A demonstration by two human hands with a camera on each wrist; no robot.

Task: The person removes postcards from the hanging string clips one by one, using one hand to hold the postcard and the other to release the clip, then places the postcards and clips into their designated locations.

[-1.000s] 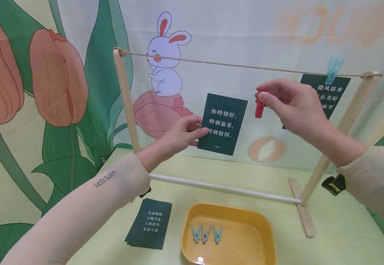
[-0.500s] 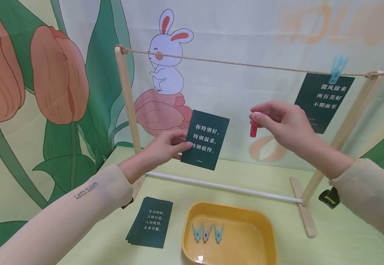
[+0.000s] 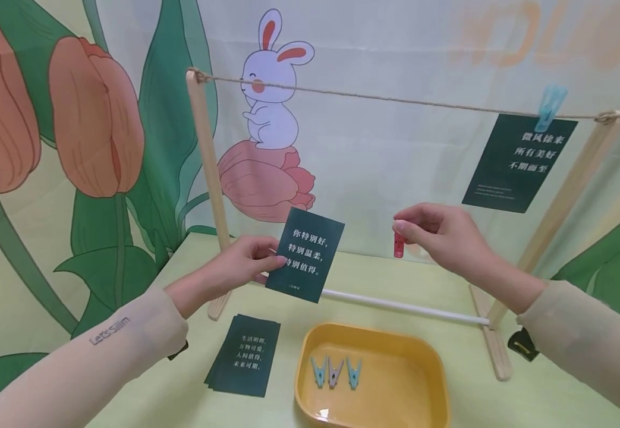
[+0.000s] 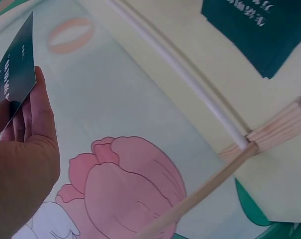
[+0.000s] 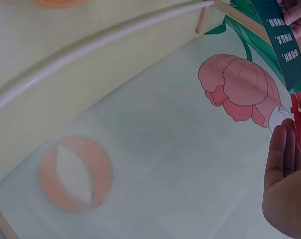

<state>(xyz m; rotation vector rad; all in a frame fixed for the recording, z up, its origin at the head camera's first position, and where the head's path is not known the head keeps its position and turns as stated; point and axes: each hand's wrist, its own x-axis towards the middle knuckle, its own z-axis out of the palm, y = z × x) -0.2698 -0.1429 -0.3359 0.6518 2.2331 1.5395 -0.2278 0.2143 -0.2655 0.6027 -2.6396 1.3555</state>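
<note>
Between thumb and fingers my left hand (image 3: 248, 260) pinches a dark green card (image 3: 305, 255) with white lettering by its left edge, below the string (image 3: 374, 96). The left wrist view shows the same card (image 4: 18, 64) tilted, thumb in front and fingers behind. My right hand (image 3: 443, 235) pinches a red clothespin (image 3: 398, 244), which points downward, apart from the card. In the right wrist view the red clothespin (image 5: 299, 112) stands out past the fingertips. A blue clothespin (image 3: 550, 108) holds another green card (image 3: 521, 163) on the string at the right.
A wooden frame (image 3: 208, 154) carries the string, with a white rod (image 3: 406, 307) along its bottom. In front, a yellow tray (image 3: 440, 380) contains three clothespins (image 3: 334, 373). Left of it lies a stack of green cards (image 3: 245, 356). A printed curtain hangs behind.
Both hands have come down and left, away from the string, still holding the card and the red clothespin. The hanging card, earlier partly covered by my right hand, is now in full view.
</note>
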